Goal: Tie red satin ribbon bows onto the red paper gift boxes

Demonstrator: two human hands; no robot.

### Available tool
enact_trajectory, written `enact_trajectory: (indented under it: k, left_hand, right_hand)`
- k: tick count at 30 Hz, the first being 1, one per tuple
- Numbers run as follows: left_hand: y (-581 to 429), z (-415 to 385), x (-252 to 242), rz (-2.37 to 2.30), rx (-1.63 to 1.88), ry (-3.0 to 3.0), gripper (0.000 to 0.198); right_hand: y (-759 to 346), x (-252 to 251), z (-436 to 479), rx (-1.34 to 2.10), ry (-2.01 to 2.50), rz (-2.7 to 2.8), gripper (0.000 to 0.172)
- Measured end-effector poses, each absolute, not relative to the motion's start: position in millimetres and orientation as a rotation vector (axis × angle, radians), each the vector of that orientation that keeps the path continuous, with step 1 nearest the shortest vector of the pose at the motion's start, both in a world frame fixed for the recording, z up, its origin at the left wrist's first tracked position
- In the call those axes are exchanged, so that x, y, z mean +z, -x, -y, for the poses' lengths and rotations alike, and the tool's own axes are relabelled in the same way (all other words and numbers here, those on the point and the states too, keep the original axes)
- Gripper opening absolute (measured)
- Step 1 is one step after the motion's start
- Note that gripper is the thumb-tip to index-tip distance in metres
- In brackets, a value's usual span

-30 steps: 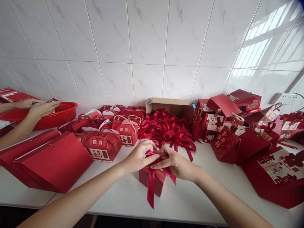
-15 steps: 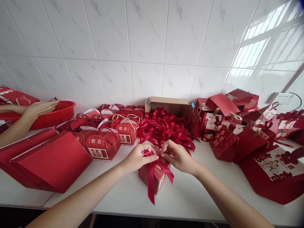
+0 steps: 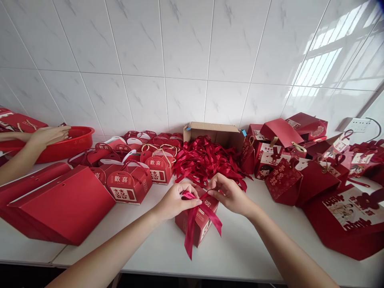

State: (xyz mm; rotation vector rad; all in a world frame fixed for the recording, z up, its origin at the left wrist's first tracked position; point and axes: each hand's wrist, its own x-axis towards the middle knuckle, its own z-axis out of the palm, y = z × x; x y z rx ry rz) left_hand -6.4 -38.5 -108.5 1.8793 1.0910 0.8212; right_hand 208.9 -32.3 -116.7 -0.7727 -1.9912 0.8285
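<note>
A small red gift box (image 3: 200,227) stands on the white counter (image 3: 240,248) in front of me. A dark red ribbon (image 3: 192,224) is looped over its top, with two tails hanging down its front. My left hand (image 3: 175,200) pinches the ribbon at the box's top left, fingers closed on it. My right hand (image 3: 229,194) pinches the ribbon at the top right. Both hands meet over the box.
A heap of red ribbons (image 3: 210,160) spills from a cardboard box (image 3: 216,132) behind. Finished red boxes (image 3: 132,176) sit left, flat red card stacks (image 3: 60,204) further left, red bags (image 3: 300,172) right. Another person's hand (image 3: 48,134) rests on a red basin (image 3: 75,140).
My hands shifted slightly on the ribbon and drew a little apart over the box's top. The ribbon tails hang longer down the front. The other person's hand moved slightly left at the basin.
</note>
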Motion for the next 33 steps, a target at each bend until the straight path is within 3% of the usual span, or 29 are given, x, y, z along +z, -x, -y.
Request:
enact_trajectory:
  k: [8,14,21,33]
  left_hand:
    - [13,39,-111,-1.039,0.834,-1.864,0.024]
    - [10,40,-107,-1.054,0.837,-1.879,0.020]
    - [6,33,-108,-0.977,0.857,-1.941,0.016]
    - [15,18,-109,-0.829,0.823,-1.986,0.013]
  right_hand:
    - [-214,-117,32,0.831,0.961,2.071,0.035]
    - [-205,-115,31,0.752,0.884,2.191,0.035]
    - [-202,-112,28,1.039,0.868,2.108,0.042]
    - [-189,-136,26,1.183,0.826,1.743,0.042]
